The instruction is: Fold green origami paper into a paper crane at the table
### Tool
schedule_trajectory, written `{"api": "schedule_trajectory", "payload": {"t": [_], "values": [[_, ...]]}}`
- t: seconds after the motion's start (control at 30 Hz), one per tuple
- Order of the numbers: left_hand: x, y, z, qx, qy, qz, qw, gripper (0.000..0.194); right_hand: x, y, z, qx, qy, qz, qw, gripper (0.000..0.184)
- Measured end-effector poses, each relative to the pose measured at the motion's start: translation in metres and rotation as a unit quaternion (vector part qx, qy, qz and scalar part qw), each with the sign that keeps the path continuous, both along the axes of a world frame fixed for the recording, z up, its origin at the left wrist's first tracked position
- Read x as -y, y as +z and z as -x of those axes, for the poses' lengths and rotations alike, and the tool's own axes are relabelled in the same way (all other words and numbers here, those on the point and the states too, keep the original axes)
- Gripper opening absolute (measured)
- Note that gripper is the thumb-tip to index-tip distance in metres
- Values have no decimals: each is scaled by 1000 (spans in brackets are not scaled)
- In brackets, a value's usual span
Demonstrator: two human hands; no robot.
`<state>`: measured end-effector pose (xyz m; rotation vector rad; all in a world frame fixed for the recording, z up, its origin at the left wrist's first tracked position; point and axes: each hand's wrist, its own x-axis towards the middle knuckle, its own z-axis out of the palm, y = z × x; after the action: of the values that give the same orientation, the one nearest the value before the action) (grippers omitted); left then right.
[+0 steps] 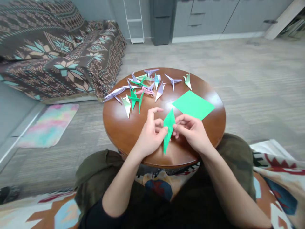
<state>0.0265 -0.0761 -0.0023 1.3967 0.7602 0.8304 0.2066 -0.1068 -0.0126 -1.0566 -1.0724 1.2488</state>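
Note:
Between my two hands is a green folded paper (pixel 169 122), a narrow diamond shape held above the near part of the round table. My left hand (pixel 152 132) pinches its left side with the thumb on top, the index finger raised off it. On the other side, my right hand (pixel 189 128) grips the right edge between thumb and fingers. Just beyond my right hand lies a flat green paper sheet (pixel 194 104). Several folded paper cranes (pixel 140 90) in purple, green, pink and white are grouped at the table's far left.
The brown round table (pixel 116 127) stands right in front of my knees. A purple crane (pixel 173 81) and a pale green crane (pixel 187 81) sit apart near its far edge. Beyond it are a sofa with a patterned cover (pixel 71 63), a pastel mat (pixel 50 125) and grey cabinets (pixel 207 19).

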Motion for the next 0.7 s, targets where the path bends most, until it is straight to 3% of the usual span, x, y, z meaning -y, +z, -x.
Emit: {"api": "schedule_trajectory", "payload": {"t": [0.17, 0.33, 0.4, 0.5, 0.57, 0.7], "values": [[-5, 0, -5, -2, 18, 39, 999, 29, 0, 0, -4, 33, -41, -39, 998, 23], [-9, 4, 5, -84, 24, 42, 995, 17, 1, 1, -20, 120, -94, -111, 982, 16], [-9, 6, 7, -103, 4, 42, 994, 14, 2, 2, -25, 154, -65, -137, 976, 24], [-7, 7, 6, -103, -23, 34, 994, 14, 3, 2, -27, 221, -19, -146, 964, 12], [-5, 7, 5, -96, -28, 29, 995, 16, 3, 1, -26, 257, -27, -157, 953, 6], [-5, 6, 1, -92, -24, 58, 994, 18, 0, -2, -26, 317, -33, -240, 917, 11]]}}
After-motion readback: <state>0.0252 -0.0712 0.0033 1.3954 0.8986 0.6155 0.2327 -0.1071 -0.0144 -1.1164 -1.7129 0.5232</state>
